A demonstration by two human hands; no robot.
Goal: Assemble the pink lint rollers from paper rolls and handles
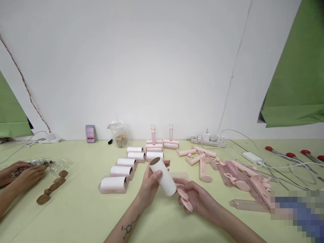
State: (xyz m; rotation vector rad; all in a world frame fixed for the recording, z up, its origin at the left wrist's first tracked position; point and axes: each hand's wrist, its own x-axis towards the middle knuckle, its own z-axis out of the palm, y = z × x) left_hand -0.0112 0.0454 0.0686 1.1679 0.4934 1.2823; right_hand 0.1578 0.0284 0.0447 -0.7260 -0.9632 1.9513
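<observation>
My left hand (150,184) is closed around a white paper roll (163,176), holding it tilted above the table. My right hand (196,197) grips a pink handle part (184,198) just below the roll's lower end. A clear plastic sleeve (181,176) lies on the table behind the two hands. To the left of my hands, several white rolls in clear pink cases (113,184) lie in a row.
Loose pink handles and clear pink covers (238,179) are piled to the right. Two assembled pink rollers (162,143) stand at the back. Another person's hands (22,173) work at the far left beside brown pieces (52,189). A power strip (209,140) and cables lie by the wall.
</observation>
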